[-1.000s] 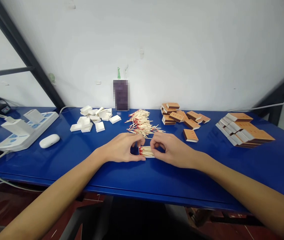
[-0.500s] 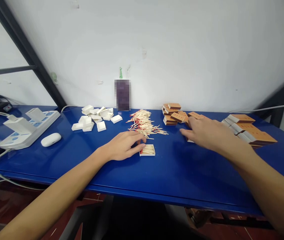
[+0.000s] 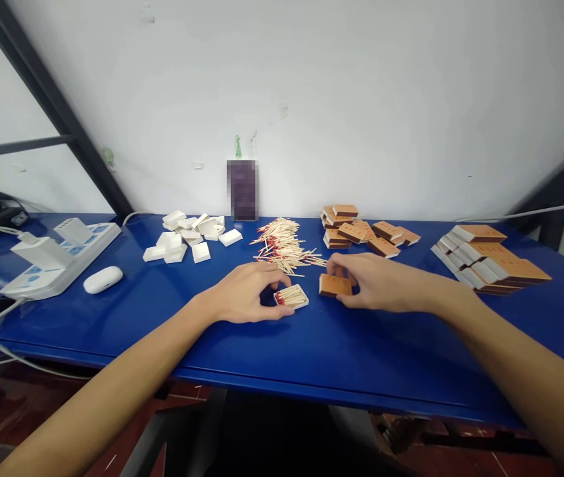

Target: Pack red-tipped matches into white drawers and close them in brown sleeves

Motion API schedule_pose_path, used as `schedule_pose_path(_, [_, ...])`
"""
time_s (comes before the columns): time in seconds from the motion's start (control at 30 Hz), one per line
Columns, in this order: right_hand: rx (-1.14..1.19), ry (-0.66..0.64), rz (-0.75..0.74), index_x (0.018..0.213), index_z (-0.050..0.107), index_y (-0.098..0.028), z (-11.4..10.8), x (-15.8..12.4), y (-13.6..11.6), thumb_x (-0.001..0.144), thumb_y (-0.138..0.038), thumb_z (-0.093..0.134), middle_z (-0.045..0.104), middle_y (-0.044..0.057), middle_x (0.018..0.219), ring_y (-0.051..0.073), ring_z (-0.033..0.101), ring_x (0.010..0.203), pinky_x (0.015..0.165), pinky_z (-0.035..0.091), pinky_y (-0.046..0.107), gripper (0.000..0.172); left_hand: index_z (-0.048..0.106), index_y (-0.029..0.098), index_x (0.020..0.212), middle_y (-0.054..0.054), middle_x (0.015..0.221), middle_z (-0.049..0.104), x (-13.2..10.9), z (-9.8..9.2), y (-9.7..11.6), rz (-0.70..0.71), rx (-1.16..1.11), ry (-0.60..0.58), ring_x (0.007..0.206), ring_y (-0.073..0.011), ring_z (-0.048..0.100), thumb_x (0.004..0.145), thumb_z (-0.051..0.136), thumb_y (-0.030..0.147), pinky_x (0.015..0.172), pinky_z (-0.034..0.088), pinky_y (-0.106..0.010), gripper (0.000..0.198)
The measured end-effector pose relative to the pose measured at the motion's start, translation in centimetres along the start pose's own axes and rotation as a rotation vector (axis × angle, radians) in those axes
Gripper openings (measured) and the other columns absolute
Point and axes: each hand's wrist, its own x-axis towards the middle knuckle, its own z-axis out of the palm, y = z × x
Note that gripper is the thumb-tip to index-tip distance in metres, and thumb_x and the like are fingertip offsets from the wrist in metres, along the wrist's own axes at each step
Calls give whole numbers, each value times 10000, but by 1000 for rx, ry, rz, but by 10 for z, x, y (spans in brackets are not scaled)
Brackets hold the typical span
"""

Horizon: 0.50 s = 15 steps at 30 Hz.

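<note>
On the blue table (image 3: 272,351), my left hand (image 3: 245,291) pinches a small white tray filled with red-tipped matches (image 3: 292,296) and tilts it a little. My right hand (image 3: 374,281) grips an orange matchbox sleeve (image 3: 335,285) just to the right of that tray. A loose heap of matches (image 3: 282,244) lies right behind both hands.
Empty white trays (image 3: 187,237) are scattered at the back left. Several orange sleeves (image 3: 361,232) are piled at the back right, and a row of finished boxes (image 3: 490,265) lies far right. A power strip (image 3: 58,255) and a white earbud case (image 3: 103,279) sit at the left.
My right hand left the filled tray, reached right to the orange sleeves, and came back holding one beside the tray. My left hand stayed on the tray.
</note>
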Motion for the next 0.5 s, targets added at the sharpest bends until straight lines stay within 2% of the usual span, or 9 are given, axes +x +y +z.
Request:
schedule_pose_path(0.13, [47,-3,-133,1064,588,-224,8,2,-17,757,-290,624,653,55,1061,225,593,894,756,427,325,317,603,185,1212,-78,1097,635,-1,2,2,30,29,6,992,-242,603,825,654,541,882,462,-359,528])
schedule_pose_path(0.33, [88,-11,-164,1032,599,-210,11,2,-25,772,-308,627,656,49,1001,210,578,848,748,422,329,279,662,198,1141,-63,1029,634,-1,4,-2,120,25,1,950,-202,603,914,583,347,838,462,-298,283])
schedule_pose_path(0.5, [106,-21,-155,1025,612,-202,10,4,-26,780,-373,649,646,47,929,203,566,795,714,414,327,301,668,201,1149,-67,1028,635,0,5,-4,137,-1,22,938,-192,605,927,584,351,834,466,-294,280])
